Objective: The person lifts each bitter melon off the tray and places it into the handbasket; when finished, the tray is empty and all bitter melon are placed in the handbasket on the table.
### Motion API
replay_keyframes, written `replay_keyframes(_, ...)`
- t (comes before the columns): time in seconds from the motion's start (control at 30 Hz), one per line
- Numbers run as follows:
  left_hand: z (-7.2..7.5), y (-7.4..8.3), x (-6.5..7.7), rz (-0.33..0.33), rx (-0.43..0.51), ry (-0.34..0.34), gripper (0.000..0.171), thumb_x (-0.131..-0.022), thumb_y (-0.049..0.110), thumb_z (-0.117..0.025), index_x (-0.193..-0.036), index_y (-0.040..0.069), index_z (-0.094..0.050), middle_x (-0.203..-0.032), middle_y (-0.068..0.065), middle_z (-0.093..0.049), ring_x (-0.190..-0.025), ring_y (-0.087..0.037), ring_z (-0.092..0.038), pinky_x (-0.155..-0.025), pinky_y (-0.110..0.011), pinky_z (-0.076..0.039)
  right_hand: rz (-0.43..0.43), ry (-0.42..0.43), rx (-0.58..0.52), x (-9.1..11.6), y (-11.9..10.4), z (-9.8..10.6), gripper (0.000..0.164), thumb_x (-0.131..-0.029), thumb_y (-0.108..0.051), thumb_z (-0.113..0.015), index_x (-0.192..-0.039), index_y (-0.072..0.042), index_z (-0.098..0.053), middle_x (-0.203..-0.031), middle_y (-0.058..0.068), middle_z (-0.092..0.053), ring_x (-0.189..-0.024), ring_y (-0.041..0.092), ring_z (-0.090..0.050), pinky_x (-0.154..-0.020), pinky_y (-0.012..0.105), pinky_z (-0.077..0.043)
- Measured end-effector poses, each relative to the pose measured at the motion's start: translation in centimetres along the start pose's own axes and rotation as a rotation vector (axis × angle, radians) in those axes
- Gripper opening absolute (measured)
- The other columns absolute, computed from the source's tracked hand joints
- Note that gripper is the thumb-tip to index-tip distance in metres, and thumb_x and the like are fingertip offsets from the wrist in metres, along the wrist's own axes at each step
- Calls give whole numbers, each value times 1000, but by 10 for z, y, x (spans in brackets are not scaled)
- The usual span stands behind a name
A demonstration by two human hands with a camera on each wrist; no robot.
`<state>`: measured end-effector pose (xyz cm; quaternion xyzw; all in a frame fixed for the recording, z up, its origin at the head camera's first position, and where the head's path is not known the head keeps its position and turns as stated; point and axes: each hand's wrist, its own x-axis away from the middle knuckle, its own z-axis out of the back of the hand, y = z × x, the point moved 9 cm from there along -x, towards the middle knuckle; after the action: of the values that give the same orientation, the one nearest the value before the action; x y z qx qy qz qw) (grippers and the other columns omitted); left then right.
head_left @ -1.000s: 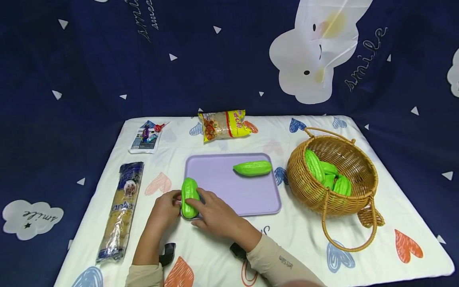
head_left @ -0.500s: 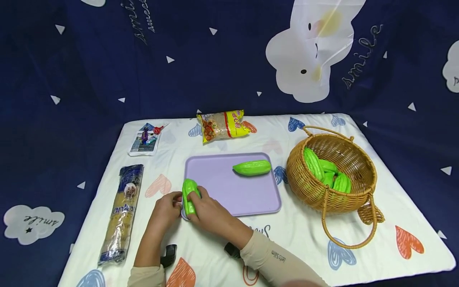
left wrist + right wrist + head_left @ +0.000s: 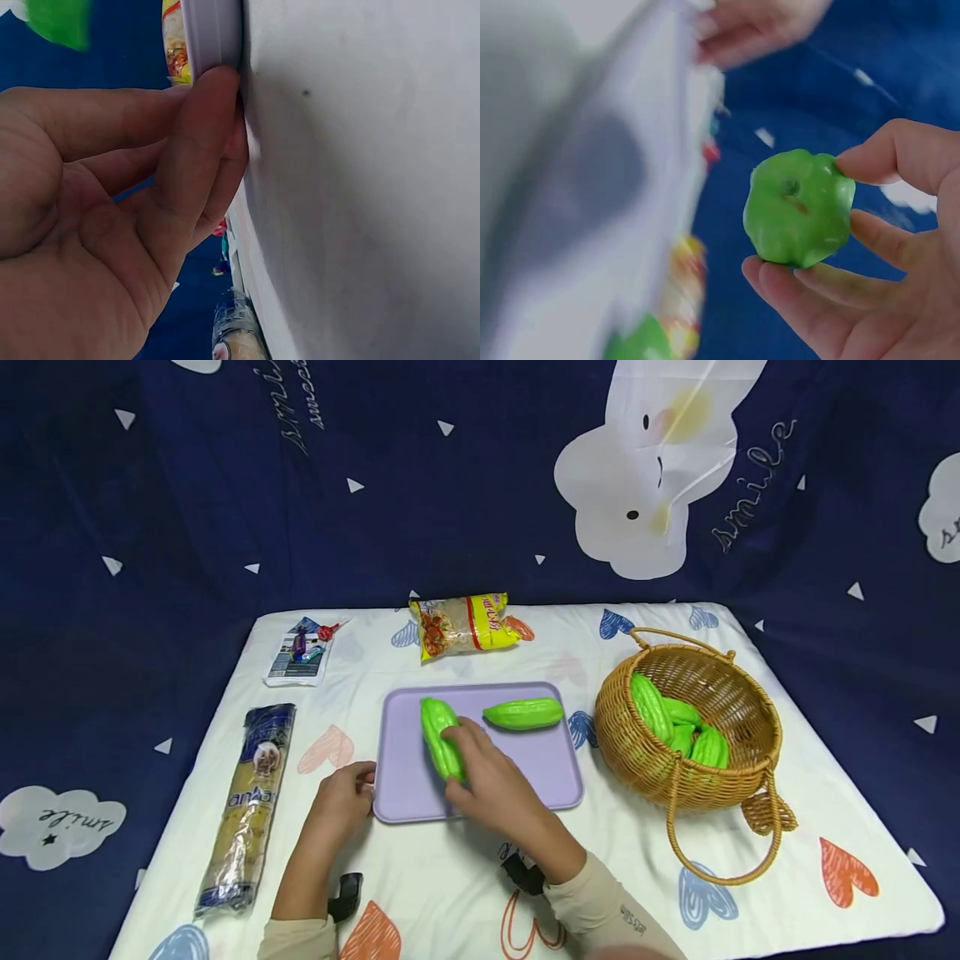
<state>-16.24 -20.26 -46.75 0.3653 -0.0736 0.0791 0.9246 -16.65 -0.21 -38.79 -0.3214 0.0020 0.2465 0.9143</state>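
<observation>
My right hand [image 3: 498, 783] holds a bright green bitter melon [image 3: 437, 737] over the left half of the lilac tray [image 3: 405, 806]. In the right wrist view, the thumb and fingers grip this bitter melon [image 3: 799, 206] around its sides, its blunt end facing the camera. A second bitter melon [image 3: 525, 714] lies crosswise at the tray's upper right. At the tray's near left corner is my left hand [image 3: 337, 802]. The left wrist view has its thumb and fingertips coming together on the tray's outer wall [image 3: 215, 37], pinching it low by the cloth.
A wicker basket [image 3: 630, 760] with several bitter melons stands on the right, its front handle hanging down. A long blue-ended pasta pack [image 3: 251, 810] lies at the left. Behind the tray are a yellow food bag [image 3: 465, 627] and a white packet [image 3: 296, 664] with small wrapped sweets.
The right hand has lifted the bitter melon from the tray's near left corner and carried it right and farther back. The left hand stays at that corner.
</observation>
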Motion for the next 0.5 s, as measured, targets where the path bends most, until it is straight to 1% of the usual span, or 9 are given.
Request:
replay_keyframes(0.13, 1, -1, -1, 6, -8, 1, 37, -89, -3, -51, -125, -8, -59, -106, -16, -67, -98, -30, -63, -83, -44, -48, -41, 163, 1, 14, 13, 56, 60, -81, -16, -69, -137, -16, -46, -152, 11, -36, -112, 32, -60, -85, 45, -54)
replay_keyframes(0.2, 1, -1, -1, 9, -10, 0, 37, -89, -3, -51, -126, -8, -59, -106, -15, -67, -98, -29, -62, -83, -44, -48, -59, 247, 8, 23, 21, 84, 60, -81, -15, -69, -136, -13, -47, -152, 11, -36, -116, 33, -58, -88, 46, -53)
replay_keyframes(0.3, 1, -1, 0, 16, -10, -7, 38, -90, -2, -51, -126, -7, -58, -107, -15, -66, -98, -28, -62, -82, -43, -48, -110, 350, 21, 38, 38, 120, 60, -81, -12, -69, -137, -10, -47, -152, 13, -35, -121, 35, -53, -91, 50, -51)
replay_keyframes(0.4, 1, 0, 0, 13, -9, -11, 37, -89, -3, -51, -126, -8, -59, -106, -15, -66, -96, -28, -62, -80, -43, -48, -194, 420, 29, 52, 60, 146, 59, -82, -9, -66, -138, -8, -46, -154, 12, -33, -127, 38, -47, -94, 56, -46)
replay_keyframes(0.5, 0, 0, 0, 7, -7, -4, 37, -89, -3, -51, -124, -8, -59, -105, -16, -67, -96, -29, -63, -81, -44, -48, -288, 467, 61, 66, 81, 162, 58, -83, -10, -62, -139, -9, -45, -156, 10, -30, -130, 41, -42, -94, 60, -41)
